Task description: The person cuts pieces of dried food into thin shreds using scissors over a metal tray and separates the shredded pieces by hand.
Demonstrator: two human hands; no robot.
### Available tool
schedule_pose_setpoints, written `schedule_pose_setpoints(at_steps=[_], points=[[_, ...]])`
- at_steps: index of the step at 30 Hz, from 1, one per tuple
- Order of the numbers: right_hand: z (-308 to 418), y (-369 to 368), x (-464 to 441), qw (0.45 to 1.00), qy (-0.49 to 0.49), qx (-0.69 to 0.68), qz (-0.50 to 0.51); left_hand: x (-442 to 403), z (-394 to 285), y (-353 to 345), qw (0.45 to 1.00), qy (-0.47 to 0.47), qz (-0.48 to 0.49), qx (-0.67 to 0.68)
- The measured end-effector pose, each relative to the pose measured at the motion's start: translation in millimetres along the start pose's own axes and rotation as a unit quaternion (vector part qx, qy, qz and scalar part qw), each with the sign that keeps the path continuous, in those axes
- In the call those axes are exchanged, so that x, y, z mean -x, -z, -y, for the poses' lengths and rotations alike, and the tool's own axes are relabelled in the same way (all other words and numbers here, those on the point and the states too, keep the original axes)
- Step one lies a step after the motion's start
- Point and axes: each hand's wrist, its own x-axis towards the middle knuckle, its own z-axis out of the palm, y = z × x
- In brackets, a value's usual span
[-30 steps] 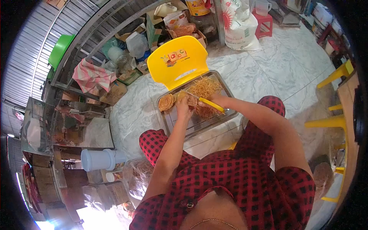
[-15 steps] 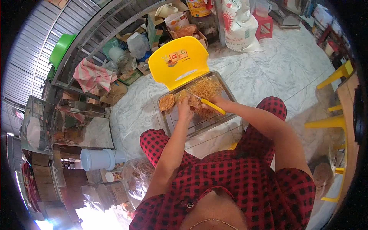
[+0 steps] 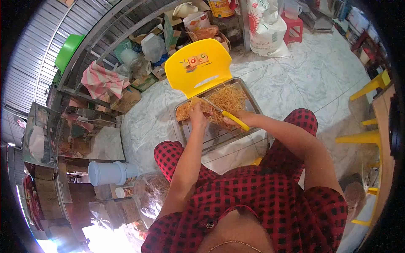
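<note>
A rectangular metal tray (image 3: 202, 148) rests in front of the backrest of a small yellow chair (image 3: 185, 78). On its right lies a heap of thin orange-brown strips (image 3: 228, 98). Flat orange-brown pieces (image 3: 182, 112) lie at the tray's left side. My left hand (image 3: 197, 117) is closed on one flat piece (image 3: 195, 101) above them. My right hand (image 3: 240, 118) grips yellow-handled scissors (image 3: 235, 120), whose blades point up and left toward that piece. The fingers of my right hand are partly hidden by the handle.
Marble-patterned floor (image 3: 147, 122) surrounds the chair. Behind it stand a cluttered shelf with bags and boxes (image 3: 171, 33), a white sack (image 3: 268, 33) and a red stool (image 3: 292, 29). Blue buckets (image 3: 105, 173) are at left; yellow chair legs (image 3: 358, 137) and a wooden table edge (image 3: 382, 109) at right.
My left hand has shifted slightly left and up with the flat piece. The scissors have swung a little, their blades showing more clearly along the piece's right side.
</note>
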Motion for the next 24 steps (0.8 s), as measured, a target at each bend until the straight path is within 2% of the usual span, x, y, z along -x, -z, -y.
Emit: schedule_pose_setpoints(at_steps=[4,6,7,9,13,15,16,18,22,24], points=[[-25,-5,-20,0.998,-0.047,0.041,0.007,0,-3,-5,1.000,-0.013,-0.021,0.017],[-38,-10,-29,0.991,0.062,0.100,-0.055,0,-6,-5,0.999,-0.008,-0.023,0.024],[-34,-9,-26,0.992,0.062,0.100,-0.055,1,-6,-7,0.999,-0.008,-0.023,0.024],[-23,-4,-17,0.996,0.023,0.087,-0.014,3,-5,-9,0.999,-0.017,-0.030,0.015],[-43,-13,-29,0.993,0.046,0.084,-0.072,-1,-4,-5,1.000,-0.011,-0.005,-0.003],[-49,-14,-31,0.991,0.019,0.107,-0.084,-2,-1,-5,1.000,-0.017,-0.001,-0.015],[-35,-11,-24,0.991,0.019,0.107,-0.083,-4,1,-3,1.000,-0.017,-0.001,-0.015],[-11,-3,-8,0.997,-0.043,0.040,-0.048,-3,0,-3,1.000,-0.008,0.010,0.012],[-17,-4,-12,0.997,-0.064,0.009,-0.048,4,-7,-7,1.000,-0.023,0.011,0.013],[-13,-4,-10,0.997,-0.059,0.017,-0.046,-3,-3,-2,0.998,-0.021,0.046,0.037]])
